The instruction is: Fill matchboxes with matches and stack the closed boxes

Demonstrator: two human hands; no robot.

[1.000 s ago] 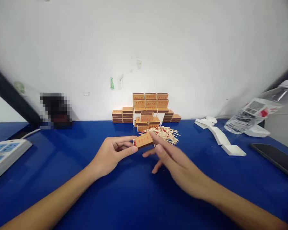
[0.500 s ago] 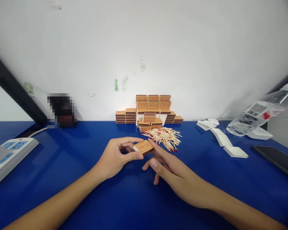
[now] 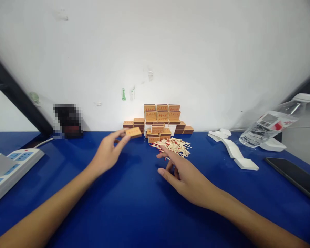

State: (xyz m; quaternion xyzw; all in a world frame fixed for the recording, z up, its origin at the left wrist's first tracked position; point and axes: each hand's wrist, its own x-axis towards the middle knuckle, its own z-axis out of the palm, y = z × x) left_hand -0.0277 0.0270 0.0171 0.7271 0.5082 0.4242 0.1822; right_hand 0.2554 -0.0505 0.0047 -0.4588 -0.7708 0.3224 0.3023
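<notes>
My left hand (image 3: 107, 151) pinches a small orange matchbox (image 3: 133, 132) at its fingertips, held out above the blue table (image 3: 134, 206) close to the low stack of matchboxes (image 3: 134, 124) at the wall. My right hand (image 3: 182, 170) is open with fingers loosely spread, its index fingertip reaching the near edge of a loose pile of red-tipped matches (image 3: 173, 146). Behind the pile stands a taller stack of orange matchboxes (image 3: 162, 112) against the white wall.
A white power strip (image 3: 5, 168) lies at the left edge. White inner trays (image 3: 234, 150) lie scattered to the right, with a tilted plastic water bottle (image 3: 271, 125) and a dark phone (image 3: 294, 174) beyond them. A blurred dark object (image 3: 68, 120) stands at the back left.
My left hand has carried the matchbox away from my right hand, forward and left toward the stacks. My right hand has let go of the box and moved toward the matches.
</notes>
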